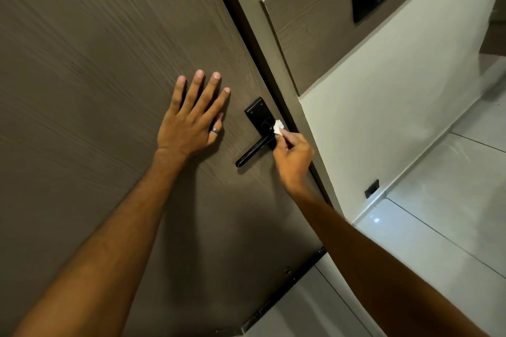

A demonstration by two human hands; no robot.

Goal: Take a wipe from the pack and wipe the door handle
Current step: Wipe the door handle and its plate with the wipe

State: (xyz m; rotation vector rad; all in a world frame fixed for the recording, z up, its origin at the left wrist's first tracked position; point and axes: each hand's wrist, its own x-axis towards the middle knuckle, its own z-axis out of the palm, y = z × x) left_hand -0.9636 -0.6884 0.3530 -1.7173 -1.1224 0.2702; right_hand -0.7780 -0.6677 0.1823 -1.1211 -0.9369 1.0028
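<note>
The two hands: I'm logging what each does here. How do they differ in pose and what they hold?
The left hand lies flat and empty, fingers spread on the door; the right hand is closed, pinching a white wipe against the black door handle. The left wears a ring; the right shows none. Both are bare.

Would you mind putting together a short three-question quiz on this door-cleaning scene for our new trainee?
1. True or false: the left hand lies flat on the door with its fingers spread.
2. Which part of the black door handle does the wipe touch? A) the free tip of the lever B) the end by the back plate C) no part
3. Fill in: the ring is worn on the ___ hand.

Key: 1. True. 2. B; the right hand pinches the wipe there. 3. left.
</note>
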